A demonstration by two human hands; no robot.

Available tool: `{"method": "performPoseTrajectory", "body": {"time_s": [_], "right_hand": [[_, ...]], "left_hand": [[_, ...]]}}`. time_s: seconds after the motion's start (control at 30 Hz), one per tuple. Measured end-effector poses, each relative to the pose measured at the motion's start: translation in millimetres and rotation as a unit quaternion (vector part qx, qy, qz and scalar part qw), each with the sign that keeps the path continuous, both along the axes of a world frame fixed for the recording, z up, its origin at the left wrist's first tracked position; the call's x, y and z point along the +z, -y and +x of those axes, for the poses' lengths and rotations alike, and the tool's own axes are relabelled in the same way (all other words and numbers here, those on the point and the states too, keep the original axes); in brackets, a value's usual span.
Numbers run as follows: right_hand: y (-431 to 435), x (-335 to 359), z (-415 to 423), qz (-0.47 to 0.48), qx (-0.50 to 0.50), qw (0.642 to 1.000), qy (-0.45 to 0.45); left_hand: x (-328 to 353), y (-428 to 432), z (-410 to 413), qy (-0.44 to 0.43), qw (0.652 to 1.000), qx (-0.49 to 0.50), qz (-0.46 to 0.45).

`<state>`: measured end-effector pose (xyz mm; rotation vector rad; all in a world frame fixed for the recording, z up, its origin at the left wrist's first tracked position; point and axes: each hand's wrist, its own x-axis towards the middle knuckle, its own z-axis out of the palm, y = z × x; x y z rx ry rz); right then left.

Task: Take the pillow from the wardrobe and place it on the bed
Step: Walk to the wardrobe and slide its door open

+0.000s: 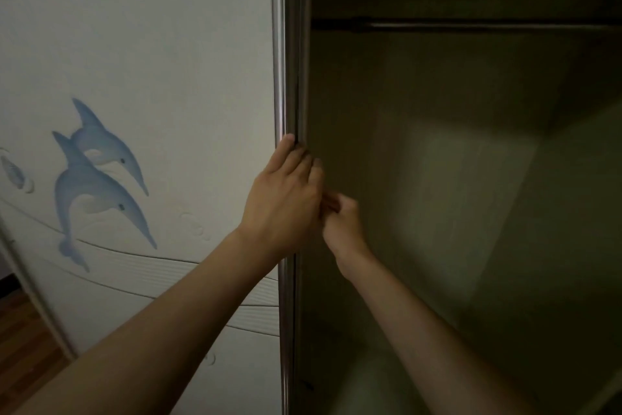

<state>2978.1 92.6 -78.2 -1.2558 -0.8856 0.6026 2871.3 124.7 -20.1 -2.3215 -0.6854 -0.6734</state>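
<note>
From our head camera, our left hand [281, 202] curls its fingers around the edge of the wardrobe door [134, 78] and our right hand [340, 223] grips it just below, so we push sideways slowly, and we see no pillow yet.

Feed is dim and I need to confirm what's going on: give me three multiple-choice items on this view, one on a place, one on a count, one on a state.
1. Where are both hands?
A. on the door's metal edge
B. on the hanging rail
C. on the floor

2. How many dolphins are painted on the door?
A. one
B. two
C. four

3. The wardrobe is
A. shut
B. open, pillow visible
C. open, no pillow visible

Answers: 1 A, left hand and right hand grip the metal edge. 2 B, two blue dolphins. 3 C, the dark wardrobe interior and rail show no pillow.
</note>
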Motion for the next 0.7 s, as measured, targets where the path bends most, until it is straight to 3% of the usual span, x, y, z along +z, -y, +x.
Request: {"method": "performPoseTrajectory", "body": {"time_s": [0.47, 0.7], "right_hand": [[13, -7, 11, -0.023, 0.025, 0.999, 0.02], [62, -16, 56, 0.009, -0.058, 0.998, 0.002]], "left_hand": [[-8, 4, 3, 0.069, 0.995, -0.054, -0.057], [-40, 29, 35, 0.154, 0.947, -0.188, -0.208]]}}
